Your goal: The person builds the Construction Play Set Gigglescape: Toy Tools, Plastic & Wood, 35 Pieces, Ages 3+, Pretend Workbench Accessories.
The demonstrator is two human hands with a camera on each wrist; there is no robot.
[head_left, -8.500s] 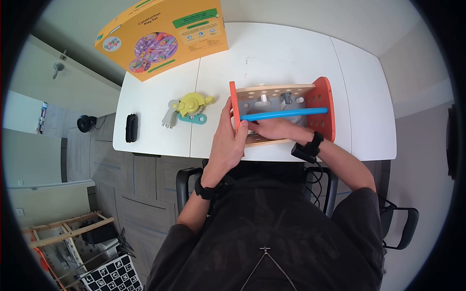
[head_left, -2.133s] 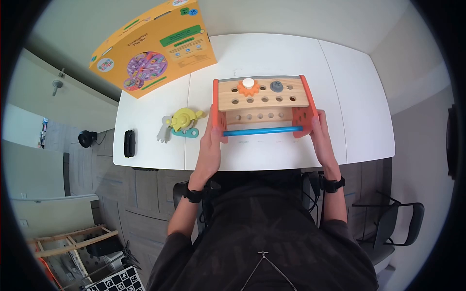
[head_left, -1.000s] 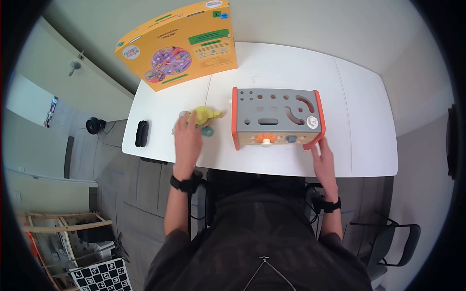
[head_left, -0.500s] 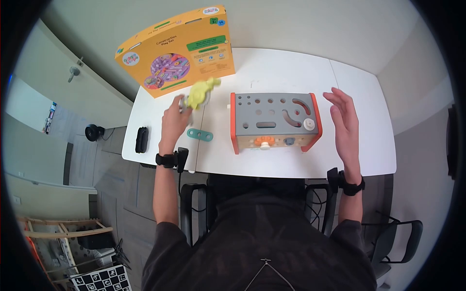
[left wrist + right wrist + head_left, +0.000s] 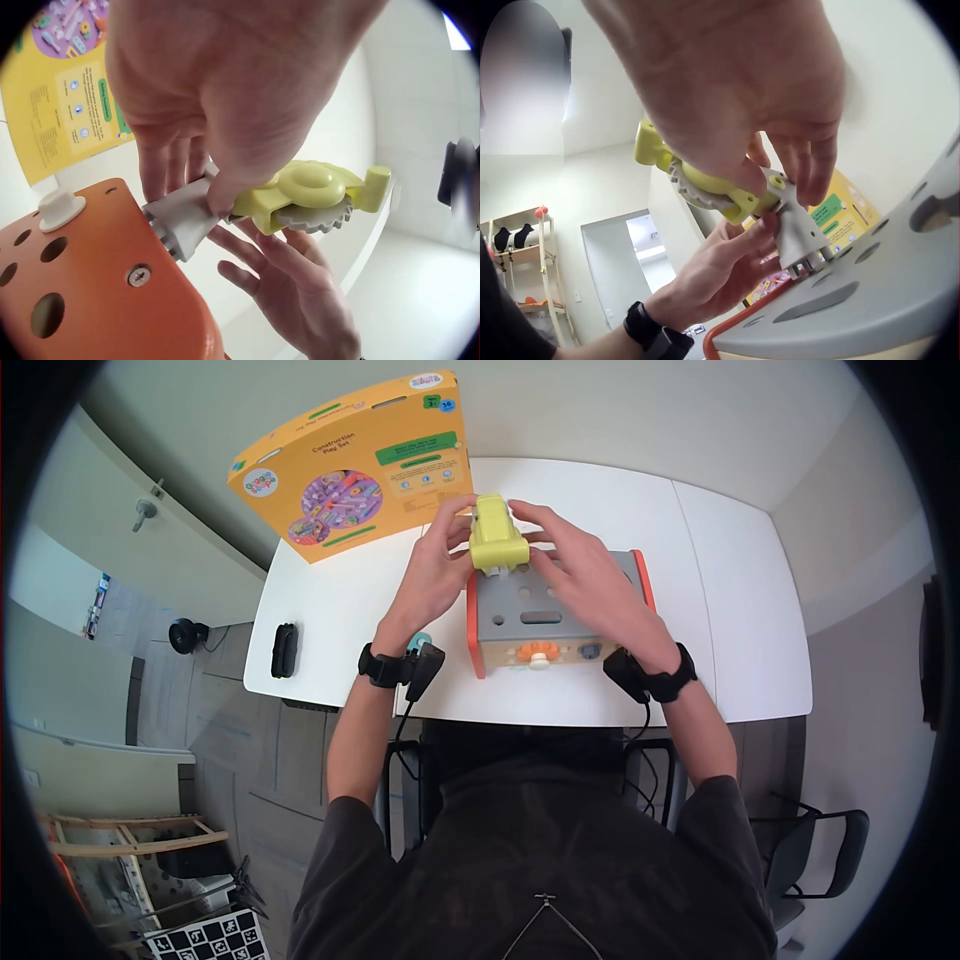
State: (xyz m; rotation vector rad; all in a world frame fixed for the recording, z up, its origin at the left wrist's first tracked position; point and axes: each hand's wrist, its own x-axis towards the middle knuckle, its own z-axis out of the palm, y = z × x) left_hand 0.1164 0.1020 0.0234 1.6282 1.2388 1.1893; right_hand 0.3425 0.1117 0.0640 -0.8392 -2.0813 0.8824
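Observation:
A yellow-green toy (image 5: 498,540) with a grey toothed disc and a grey forked end is held above the back left of a toy workbench (image 5: 515,630). My left hand (image 5: 430,580) grips the grey end (image 5: 180,214), thumb in front and fingers behind. From the other side my right hand (image 5: 600,590) holds the toy near its joint, its thumb on the yellow body (image 5: 705,184). The grey prongs point down at the perforated grey top (image 5: 877,274), close to the edge by the orange side panel (image 5: 112,262); whether they touch it I cannot tell.
A teal strip (image 5: 419,641) lies left of the workbench, partly hidden by my left wrist gear. Farther left is a black case (image 5: 285,650). An orange-yellow box (image 5: 350,470) stands at the back left of the white table (image 5: 745,630).
The yellow-green toy was lifted off the table by my left hand and brought right, over the workbench. My right hand came in from the right and took hold of it too.

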